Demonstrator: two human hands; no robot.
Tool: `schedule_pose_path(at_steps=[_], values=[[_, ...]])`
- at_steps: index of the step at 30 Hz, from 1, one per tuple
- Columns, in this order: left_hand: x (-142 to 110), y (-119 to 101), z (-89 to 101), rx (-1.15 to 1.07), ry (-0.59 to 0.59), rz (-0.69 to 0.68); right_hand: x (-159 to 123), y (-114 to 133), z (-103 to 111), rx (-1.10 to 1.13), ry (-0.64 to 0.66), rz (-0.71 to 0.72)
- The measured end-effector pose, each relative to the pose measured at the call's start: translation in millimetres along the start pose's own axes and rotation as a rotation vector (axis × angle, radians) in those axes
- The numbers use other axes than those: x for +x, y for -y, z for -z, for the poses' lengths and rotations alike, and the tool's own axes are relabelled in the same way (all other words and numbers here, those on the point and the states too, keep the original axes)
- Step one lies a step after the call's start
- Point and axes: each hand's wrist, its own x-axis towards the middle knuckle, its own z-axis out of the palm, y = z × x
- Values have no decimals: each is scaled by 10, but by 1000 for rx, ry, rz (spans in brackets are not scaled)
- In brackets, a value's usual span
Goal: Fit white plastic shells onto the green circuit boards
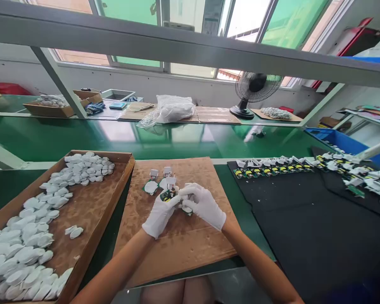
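Observation:
My left hand (161,213) and my right hand (204,206), both in white gloves, meet above a brown cardboard sheet (177,249). Between them they grip a small green circuit board (168,195) with yellow parts, and a white plastic piece (186,209) shows under my right fingers. My fingers hide much of the board. Just beyond my hands lie a white round cover on a green board (151,187) and several white plug pieces (167,171).
To the left, a cardboard tray (99,153) holds many white plastic shells (28,249). To the right, a black mat (304,236) carries a row of circuit boards (272,170). Behind stand a green workbench (114,135), a plastic bag (174,109) and a fan (256,90).

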Motion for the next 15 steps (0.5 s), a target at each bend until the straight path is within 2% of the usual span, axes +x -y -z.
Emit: schedule_pose_path(at_steps=[4,8,11,13,15], values=[[13,-29,4,93,-49,41,-64,-13,-11,390,-41,-202],[6,-21,1,50,36,81,-71,24,-40,701,-42,-391],[-8,-45,6,69,97,93,-42,14,-63,891,-53,-489],[-15,-70,7,78,86,111,-24,2,-53,980,-67,-525],[-14,-87,11,81,42,130,-17,2,-22,978,-99,-524]])
